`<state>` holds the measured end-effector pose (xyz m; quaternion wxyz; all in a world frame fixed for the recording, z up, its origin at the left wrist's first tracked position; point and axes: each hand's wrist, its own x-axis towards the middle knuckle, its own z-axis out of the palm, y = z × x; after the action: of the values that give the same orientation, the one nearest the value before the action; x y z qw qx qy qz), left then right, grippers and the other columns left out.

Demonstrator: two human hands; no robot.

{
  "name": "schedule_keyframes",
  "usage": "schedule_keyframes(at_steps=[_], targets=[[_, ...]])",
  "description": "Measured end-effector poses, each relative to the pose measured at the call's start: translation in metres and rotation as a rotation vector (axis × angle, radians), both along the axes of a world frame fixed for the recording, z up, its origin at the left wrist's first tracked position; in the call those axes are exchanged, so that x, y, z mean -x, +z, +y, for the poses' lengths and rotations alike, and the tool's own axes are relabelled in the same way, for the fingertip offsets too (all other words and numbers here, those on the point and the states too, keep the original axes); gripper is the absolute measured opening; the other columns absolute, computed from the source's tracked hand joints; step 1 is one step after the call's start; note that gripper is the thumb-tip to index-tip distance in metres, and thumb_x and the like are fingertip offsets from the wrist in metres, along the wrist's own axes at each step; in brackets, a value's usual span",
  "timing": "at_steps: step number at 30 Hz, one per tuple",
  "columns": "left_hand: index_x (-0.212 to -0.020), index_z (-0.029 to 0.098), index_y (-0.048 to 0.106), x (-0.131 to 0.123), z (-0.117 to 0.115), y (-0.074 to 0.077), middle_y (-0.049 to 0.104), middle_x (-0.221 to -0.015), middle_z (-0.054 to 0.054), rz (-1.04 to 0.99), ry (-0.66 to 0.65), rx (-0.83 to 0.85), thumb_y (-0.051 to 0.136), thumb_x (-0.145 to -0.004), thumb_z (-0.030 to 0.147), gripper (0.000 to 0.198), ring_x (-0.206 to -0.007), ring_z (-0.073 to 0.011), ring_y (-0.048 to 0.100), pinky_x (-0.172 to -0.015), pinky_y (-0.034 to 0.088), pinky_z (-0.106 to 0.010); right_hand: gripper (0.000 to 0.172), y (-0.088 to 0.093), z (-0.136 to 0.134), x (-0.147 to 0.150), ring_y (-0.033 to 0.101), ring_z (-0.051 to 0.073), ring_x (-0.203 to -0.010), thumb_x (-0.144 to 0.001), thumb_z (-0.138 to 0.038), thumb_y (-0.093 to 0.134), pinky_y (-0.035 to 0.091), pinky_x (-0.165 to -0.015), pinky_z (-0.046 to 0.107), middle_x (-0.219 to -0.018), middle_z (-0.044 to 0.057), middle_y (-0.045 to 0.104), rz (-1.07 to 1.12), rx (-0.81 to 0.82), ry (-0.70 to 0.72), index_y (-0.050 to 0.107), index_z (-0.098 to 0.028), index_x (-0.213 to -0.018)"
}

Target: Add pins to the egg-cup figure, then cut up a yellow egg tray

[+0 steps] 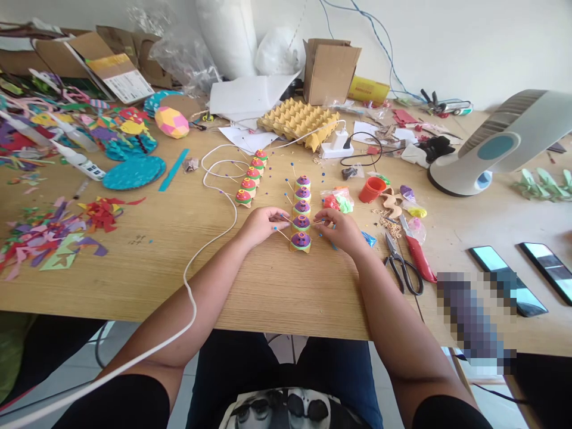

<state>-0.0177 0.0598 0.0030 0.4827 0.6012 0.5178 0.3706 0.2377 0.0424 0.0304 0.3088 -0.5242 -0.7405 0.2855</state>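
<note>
A purple-topped egg-carton caterpillar [301, 207] stands upright in front of me, its bumps in a row running away from me, each with a small ring and dark dots. Thin sticks with blue bead tips jut from its sides. My left hand [263, 227] pinches one blue-tipped stick [286, 218] at the caterpillar's left side, near the second bump from the front. On the opposite side my right hand [342, 231] has its fingers closed on another thin stick [318, 222]. Further left stands a red-and-green egg-carton caterpillar [252, 177], also with sticks.
Right of my right hand lie scissors [397, 268], a red-handled knife [419, 256] and an orange cup [372, 189]. A white cable [210, 238] crosses my left forearm. Behind are a yellow egg tray [297, 119] and power strip [335, 147]. Paper scraps [53, 238] cover the left.
</note>
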Motion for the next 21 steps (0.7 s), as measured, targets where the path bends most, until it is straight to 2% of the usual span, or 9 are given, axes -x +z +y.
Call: schedule_keyframes(at_steps=[8, 15, 21], targets=[[-0.096, 0.017, 0.078, 0.0024, 0.0008, 0.0013, 0.076, -0.087, -0.006, -0.029, 0.015, 0.042, 0.088, -0.061, 0.041, 0.044, -0.080, -0.0186, 0.065, -0.078, 0.050, -0.032, 0.019, -0.0011, 0.0014, -0.0061, 0.065, 0.020, -0.081, -0.082, -0.031, 0.072, 0.048, -0.075, 0.034, -0.094, 0.004, 0.076, -0.002, -0.013, -0.007, 0.072, -0.024, -0.099], [-0.094, 0.018, 0.079, 0.0050, 0.0023, 0.0025, 0.073, -0.082, -0.003, 0.005, 0.046, 0.048, 0.088, -0.061, 0.045, 0.044, -0.077, -0.0170, 0.061, -0.073, 0.047, -0.030, 0.015, -0.0007, 0.0035, -0.0074, 0.061, 0.018, -0.075, -0.084, -0.036, 0.069, 0.046, -0.071, 0.031, -0.081, 0.002, 0.071, 0.029, -0.010, 0.010, 0.073, -0.023, -0.091], [-0.095, 0.018, 0.080, 0.0041, 0.0036, 0.0001, 0.073, -0.081, -0.003, 0.044, 0.086, 0.039, 0.085, -0.065, 0.050, 0.044, -0.073, -0.0166, 0.059, -0.068, 0.044, -0.028, 0.017, -0.0077, 0.0096, -0.0061, 0.057, 0.017, -0.072, -0.085, -0.037, 0.066, 0.043, -0.067, 0.030, -0.077, 0.001, 0.068, 0.063, 0.003, -0.043, 0.072, -0.022, -0.088]])
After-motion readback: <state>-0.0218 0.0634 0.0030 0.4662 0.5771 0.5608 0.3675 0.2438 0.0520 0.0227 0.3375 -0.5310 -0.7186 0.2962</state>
